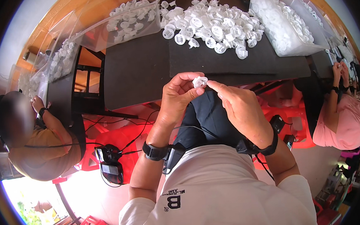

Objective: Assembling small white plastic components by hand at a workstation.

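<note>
Between the thumb and fingers of my left hand (178, 95) is a small white round plastic part (200, 82), held above my lap just in front of the table edge. It has a ring-like rim and an opening in its face. My right hand (242, 108) reaches in from the right, its index finger stretched out with the tip at the part's right edge. The other right fingers are bent beneath and partly hidden; I see nothing held in them. Beyond my hands, a large heap of similar white parts (214, 26) lies on the dark table (140, 73).
Clear plastic bins of white parts stand at the back left (97, 37) and back right (286, 27). One person (45, 137) sits to the left, another (341, 119) to the right. Red stools (120, 153) and black cables surround my seat.
</note>
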A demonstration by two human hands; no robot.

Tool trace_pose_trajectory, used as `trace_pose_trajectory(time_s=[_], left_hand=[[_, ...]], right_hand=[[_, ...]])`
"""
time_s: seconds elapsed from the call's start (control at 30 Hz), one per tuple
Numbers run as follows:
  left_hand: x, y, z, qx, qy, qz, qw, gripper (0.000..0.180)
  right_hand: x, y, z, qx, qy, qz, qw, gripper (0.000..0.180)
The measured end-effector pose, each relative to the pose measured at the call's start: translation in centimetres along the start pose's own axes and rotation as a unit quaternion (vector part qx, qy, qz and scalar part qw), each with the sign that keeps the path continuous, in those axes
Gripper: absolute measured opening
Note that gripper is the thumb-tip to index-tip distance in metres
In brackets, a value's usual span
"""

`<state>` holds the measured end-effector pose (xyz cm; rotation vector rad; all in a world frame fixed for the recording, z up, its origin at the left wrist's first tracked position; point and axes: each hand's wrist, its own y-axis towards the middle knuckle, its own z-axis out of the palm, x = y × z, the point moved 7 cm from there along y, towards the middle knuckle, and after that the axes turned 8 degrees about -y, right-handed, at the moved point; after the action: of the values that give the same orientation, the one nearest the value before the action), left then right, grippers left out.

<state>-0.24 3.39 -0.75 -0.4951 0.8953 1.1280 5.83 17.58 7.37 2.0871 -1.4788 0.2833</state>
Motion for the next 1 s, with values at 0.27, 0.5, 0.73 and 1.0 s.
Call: trace_pose_trajectory(time_s=[0.27, 0.5, 0.73, 1.0], left_hand=[[0.0, 0.0, 0.1, 0.003, 0.025, 0.019, 1.000, 0.033], [0.2, -0.1, 0.2, -0.015, 0.051, 0.014, 0.999, 0.031], [0.1, 0.2, 0.2, -0.037, 0.043, 0.005, 0.998, 0.030], [0.1, 0.1, -0.3, -0.035, 0.013, 0.019, 0.999, 0.033]], right_hand=[[-0.2, 0.2, 0.1, 0.008, -0.018, 0.010, 1.000, 0.040], [0.1, 0.4, 0.2, 0.027, -0.128, -0.006, 0.991, 0.037], [-0.3, 0.7, -0.1, -0.009, -0.084, -0.030, 0.996, 0.035], [-0.3, 0.7, -0.5, 0.017, -0.021, 0.022, 0.999, 0.038]])
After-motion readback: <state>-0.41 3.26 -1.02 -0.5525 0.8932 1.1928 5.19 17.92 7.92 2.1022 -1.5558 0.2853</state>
